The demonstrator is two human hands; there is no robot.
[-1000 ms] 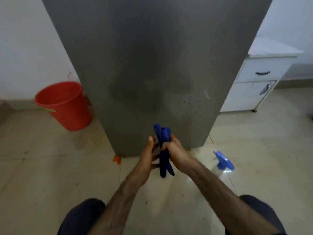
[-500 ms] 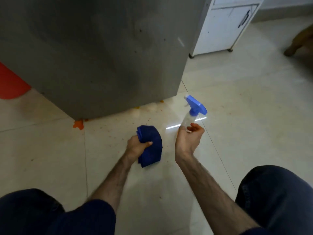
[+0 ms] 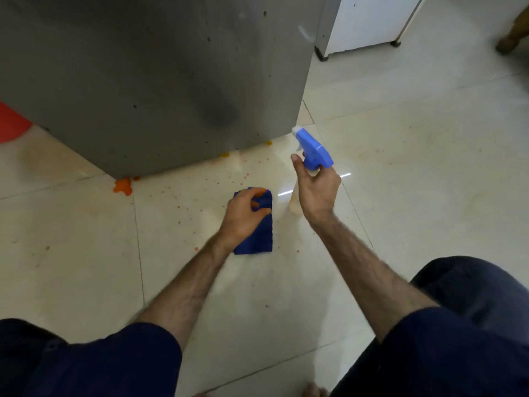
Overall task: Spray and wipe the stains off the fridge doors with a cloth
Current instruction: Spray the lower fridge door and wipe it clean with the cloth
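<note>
Two bare forearms reaching forward from dark sleeves. Left hand (image 3: pixel 246 214) at centre, palm down, fingers curled around a folded cloth (image 3: pixel 259 233). Right hand (image 3: pixel 316 190) toward two o'clock, raised, clenched about a spray bottle (image 3: pixel 313 151).

a pale tiled floor (image 3: pixel 415 156) is seen, speckled with small orange spots. an orange splat (image 3: pixel 123 186) is found on it. a red bucket (image 3: pixel 11 121) is cut off at the left edge; a white cabinet (image 3: pixel 369 21) is set at the upper right.
</note>
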